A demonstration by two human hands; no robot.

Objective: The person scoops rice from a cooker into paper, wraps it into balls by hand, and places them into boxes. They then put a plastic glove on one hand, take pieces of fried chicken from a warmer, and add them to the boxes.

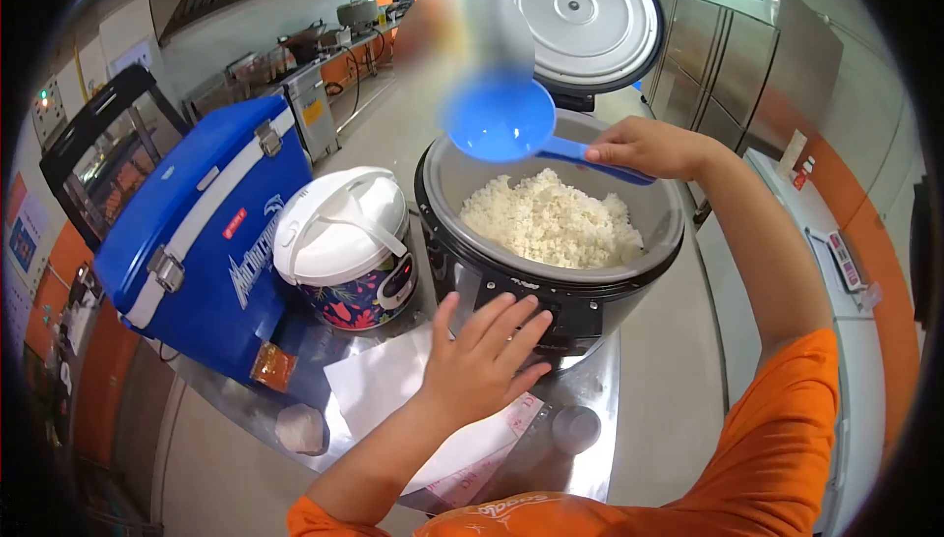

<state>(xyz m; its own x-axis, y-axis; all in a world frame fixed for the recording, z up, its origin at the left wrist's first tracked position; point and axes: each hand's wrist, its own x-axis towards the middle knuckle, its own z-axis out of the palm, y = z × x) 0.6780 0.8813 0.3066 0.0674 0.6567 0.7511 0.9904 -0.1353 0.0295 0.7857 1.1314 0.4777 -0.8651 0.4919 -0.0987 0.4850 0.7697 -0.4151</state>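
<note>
My right hand point(649, 149) grips the handle of a blue plastic scoop point(506, 132), holding it above the far side of a large rice cooker point(472, 271). The scoop's bowl tilts toward me and shows no rice in it. White cooked rice point(551, 222) is heaped inside the grey inner pot, and the cooker's round lid point(580, 11) stands raised behind. My left hand point(482, 365) has its fingers spread, with the fingertips close to the cooker's front. Beneath that hand lie white paper sheets point(379, 380) with red print at one corner.
A smaller floral rice cooker point(344, 242) with a white lid stands left of the big one, beside a blue cooler box point(211, 232). A small packet point(273, 367) and a grey round object point(576, 429) are on the metal table point(590, 478). Steel refrigerators point(733, 60) stand behind.
</note>
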